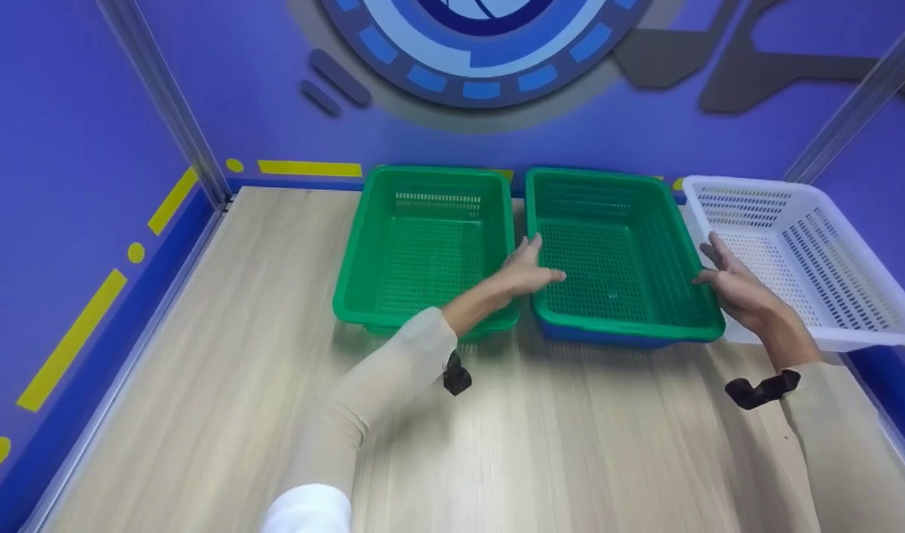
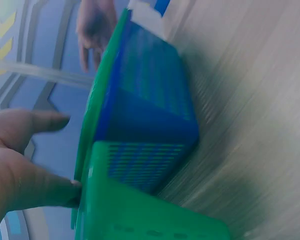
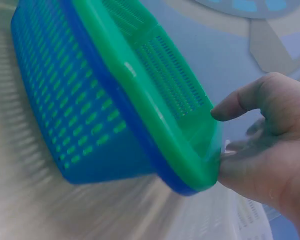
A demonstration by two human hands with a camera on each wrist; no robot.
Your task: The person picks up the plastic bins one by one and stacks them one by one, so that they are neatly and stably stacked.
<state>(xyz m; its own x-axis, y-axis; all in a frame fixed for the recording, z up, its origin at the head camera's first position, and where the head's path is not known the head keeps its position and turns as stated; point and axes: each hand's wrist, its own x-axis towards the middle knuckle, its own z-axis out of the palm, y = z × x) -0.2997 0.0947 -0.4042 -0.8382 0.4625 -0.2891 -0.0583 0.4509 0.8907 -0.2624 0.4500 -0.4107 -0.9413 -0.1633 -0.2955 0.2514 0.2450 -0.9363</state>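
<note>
Okay, the middle green basket (image 1: 623, 326) is flanked by both hands, placed between the left and right fingers and nested in a blue basket (image 3: 110, 167), whose wall is seen below the fingers in both wrist views. By the left hand (image 1: 521, 277) the left long side is reached: thumb and fingers are held wide apart, the thumb pointed over the inside, one fingertip set against the green edges; which of the two green rims is touched cannot be told. By the right hand (image 1: 746, 297) the opposite side is met near the front corner, thumb and fingers parted and lightly bent about the rim; contact is seen at the corner, but how firmly it is pressed cannot be told. Left of the left fingers, another green basket (image 1: 430, 259) is set just beside the stack, its right rim passed over by the left wrist. Right of the right fingers, a white basket (image 1: 830, 259) is placed, partly covered by that hand. All are stood on the wooden table (image 1: 534, 451), beyond the fingertips backed by a purple-blue wall (image 1: 238, 96). Both forearms are covered by pale sleeves (image 1: 378, 370), with black pieces (image 1: 458, 375) worn at the wrists
</note>
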